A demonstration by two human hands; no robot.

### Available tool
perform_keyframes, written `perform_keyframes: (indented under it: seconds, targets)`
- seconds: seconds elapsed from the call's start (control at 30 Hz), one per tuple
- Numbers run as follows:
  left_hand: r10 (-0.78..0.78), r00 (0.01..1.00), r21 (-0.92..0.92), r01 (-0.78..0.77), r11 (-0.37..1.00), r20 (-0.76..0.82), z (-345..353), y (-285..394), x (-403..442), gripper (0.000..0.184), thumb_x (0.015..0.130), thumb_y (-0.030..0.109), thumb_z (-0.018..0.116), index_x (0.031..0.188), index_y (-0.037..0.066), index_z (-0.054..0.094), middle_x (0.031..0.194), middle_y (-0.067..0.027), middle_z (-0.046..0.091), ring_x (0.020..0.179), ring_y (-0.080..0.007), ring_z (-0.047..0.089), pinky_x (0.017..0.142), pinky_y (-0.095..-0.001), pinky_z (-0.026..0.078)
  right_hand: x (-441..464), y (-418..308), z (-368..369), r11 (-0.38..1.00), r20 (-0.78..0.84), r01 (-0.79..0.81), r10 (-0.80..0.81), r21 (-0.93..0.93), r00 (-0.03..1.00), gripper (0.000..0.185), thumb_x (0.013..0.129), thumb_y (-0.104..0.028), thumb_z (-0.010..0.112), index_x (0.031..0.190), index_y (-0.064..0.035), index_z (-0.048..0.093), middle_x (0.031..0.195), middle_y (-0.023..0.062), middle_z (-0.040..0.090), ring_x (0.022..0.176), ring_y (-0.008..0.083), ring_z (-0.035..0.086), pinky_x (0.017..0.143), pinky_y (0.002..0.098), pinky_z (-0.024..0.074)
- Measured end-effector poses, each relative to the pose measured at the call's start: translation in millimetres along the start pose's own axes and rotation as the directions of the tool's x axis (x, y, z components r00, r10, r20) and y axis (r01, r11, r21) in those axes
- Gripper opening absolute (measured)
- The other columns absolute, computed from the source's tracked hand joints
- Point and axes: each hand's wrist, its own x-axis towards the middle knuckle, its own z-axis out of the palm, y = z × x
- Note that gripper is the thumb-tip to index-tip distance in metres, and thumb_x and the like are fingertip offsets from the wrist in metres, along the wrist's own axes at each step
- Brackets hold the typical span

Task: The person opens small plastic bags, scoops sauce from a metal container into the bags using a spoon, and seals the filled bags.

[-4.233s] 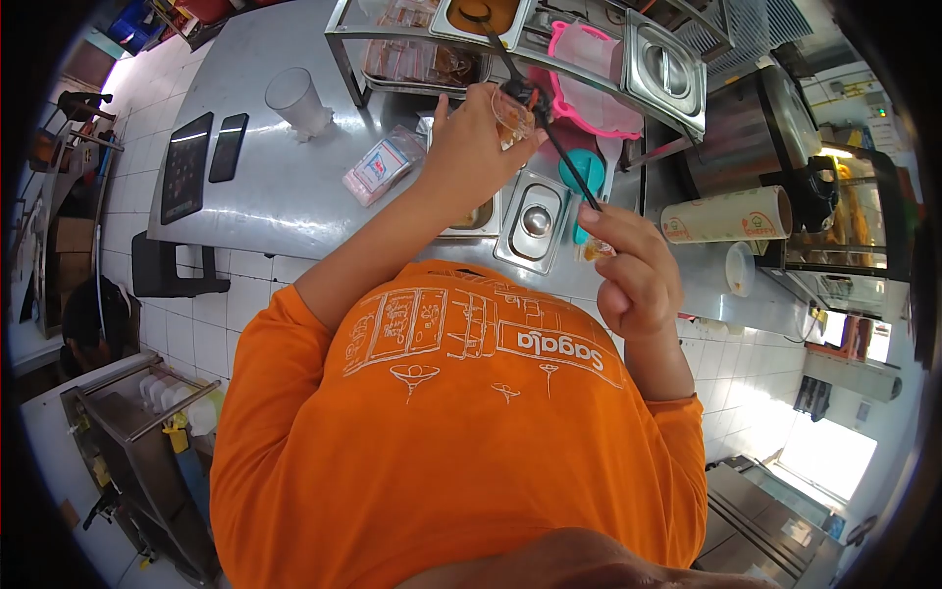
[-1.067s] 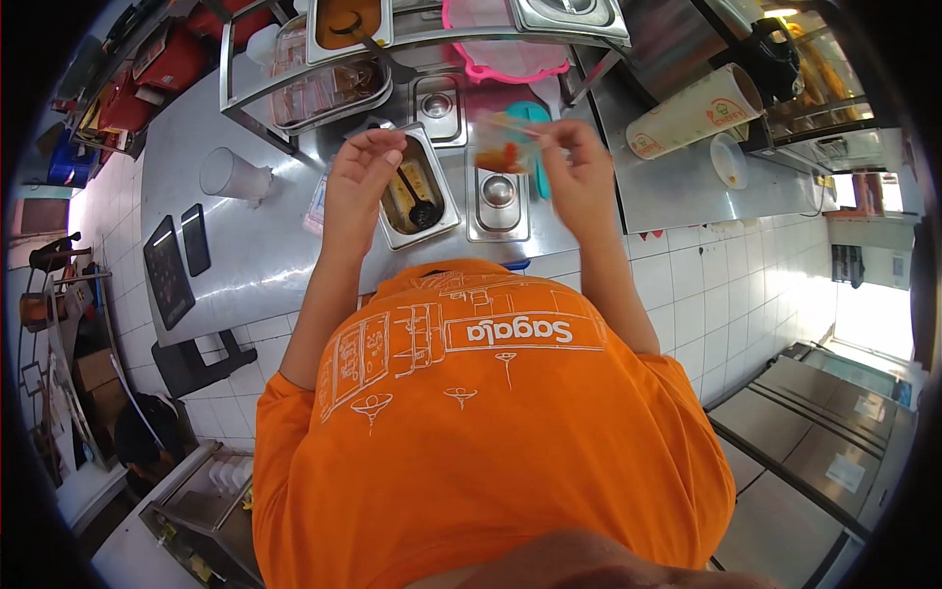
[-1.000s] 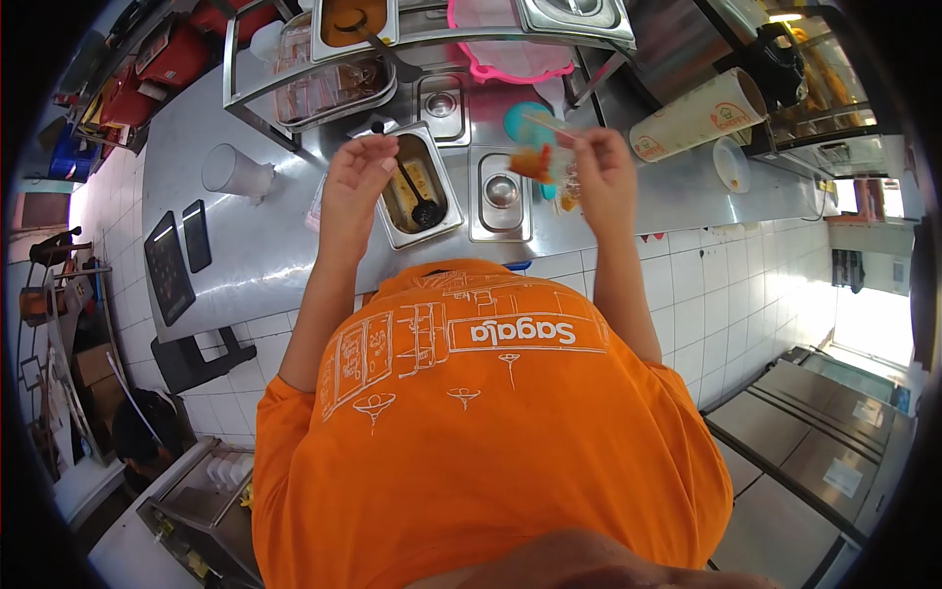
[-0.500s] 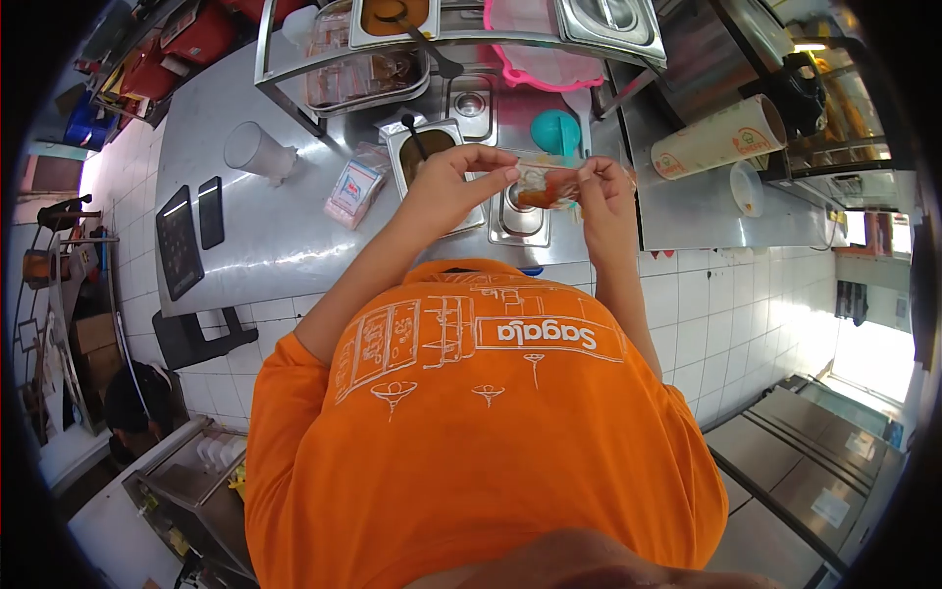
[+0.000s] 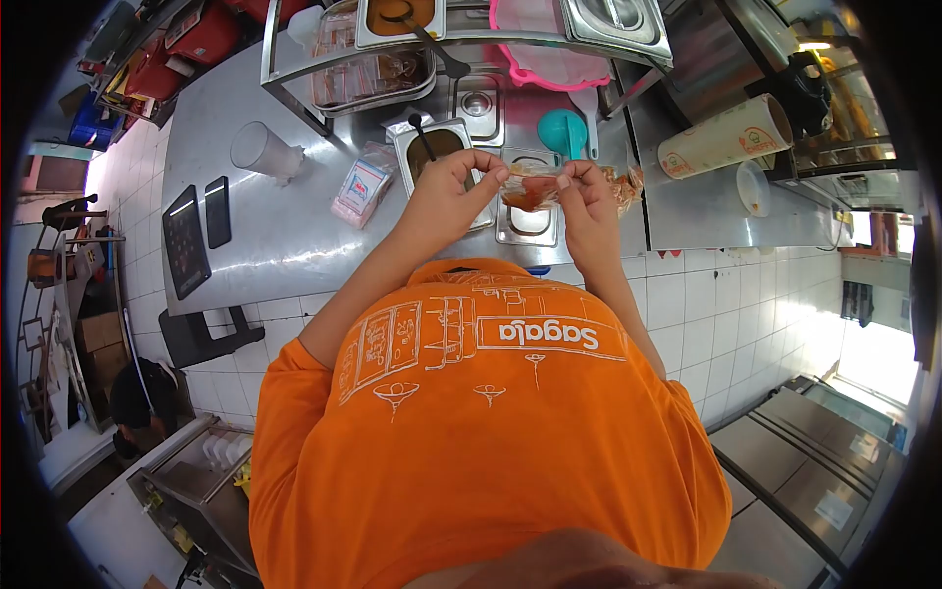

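A small clear plastic bag [image 5: 531,192] with reddish-orange sauce at its bottom is stretched between my two hands. My left hand [image 5: 454,192] pinches one upper corner between thumb and fingers. At the opposite side, my right hand [image 5: 589,199] pinches the bag's other corner. Beneath it lies a steel container lid [image 5: 528,228]. Left of the bag stands a steel container [image 5: 426,145] of brown sauce with a black ladle [image 5: 423,135] in it. Beyond my right hand, a heap of filled plastic bags [image 5: 625,187] rests on the table, partly hidden.
A teal scoop [image 5: 561,133] lies behind the bag. A packet of plastic bags [image 5: 363,187], a clear cup [image 5: 265,152], a tablet [image 5: 184,241] and a phone [image 5: 218,211] are at left. Overhead, a steel shelf [image 5: 471,39] carries containers. A paper roll [image 5: 724,137] lies at right.
Both hands have come slightly closer together, and the bag between them sags a little lower. My right hand has shifted left, uncovering more of the heap of filled bags.
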Motion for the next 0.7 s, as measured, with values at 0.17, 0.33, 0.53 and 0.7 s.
perform_keyframes:
  seconds: [0.17, 0.33, 0.53, 0.7]
  targets:
    - [0.257, 0.966, 0.26, -0.255, 0.931, 0.029, 1, -3, 0, 0.017, 0.091, 0.02, 0.06, 0.096, 0.004, 0.061, 0.089, -0.0039, 0.065, 0.087, -0.0157, 0.06, 0.109, -0.0441, 0.027, -1, 7, 7, 0.986, 0.029, -0.044, 0.05, -0.163, 0.998, 0.022, 0.087, -0.011, 0.065, 0.102, -0.0005, 0.053, 0.096, 0.0092, 0.066, 0.091, 0.0136, 0.061, 0.083, 0.0263, 0.0474]
    - [0.335, 0.941, 0.25, -0.337, 0.908, 0.052, 4, -9, -1, 0.014, 0.092, 0.018, 0.058, 0.096, 0.005, 0.059, 0.09, -0.0059, 0.064, 0.095, -0.0211, 0.062, 0.113, -0.0522, 0.017, -2, 5, 8, 0.985, 0.016, -0.072, 0.076, -0.16, 0.997, 0.017, 0.084, -0.012, 0.068, 0.093, 0.0009, 0.061, 0.092, 0.0046, 0.065, 0.086, 0.0089, 0.06, 0.076, 0.0227, 0.0485]
    - [0.405, 0.911, 0.366, -0.403, 0.839, 0.076, 9, -10, -4, 0.012, 0.093, 0.017, 0.055, 0.095, 0.005, 0.055, 0.098, -0.0084, 0.061, 0.1, -0.0247, 0.059, 0.111, -0.0542, 0.018, -6, 10, 10, 0.962, 0.007, -0.005, 0.007, -0.272, 1.0, 0.019, 0.083, -0.014, 0.068, 0.093, 0.0013, 0.062, 0.086, 0.0036, 0.063, 0.074, 0.0078, 0.055, 0.066, 0.0235, 0.0458]
    - [0.402, 0.911, 0.368, -0.405, 0.837, 0.089, 11, -10, -6, 0.011, 0.093, 0.015, 0.053, 0.096, 0.005, 0.053, 0.099, -0.0088, 0.06, 0.1, -0.0259, 0.058, 0.111, -0.0543, 0.017, -7, 8, 8, 0.892, -0.025, 0.083, -0.104, -0.445, 0.994, 0.022, 0.081, -0.017, 0.069, 0.09, 0.0011, 0.063, 0.087, 0.0068, 0.063, 0.082, 0.0137, 0.058, 0.071, 0.027, 0.0464]
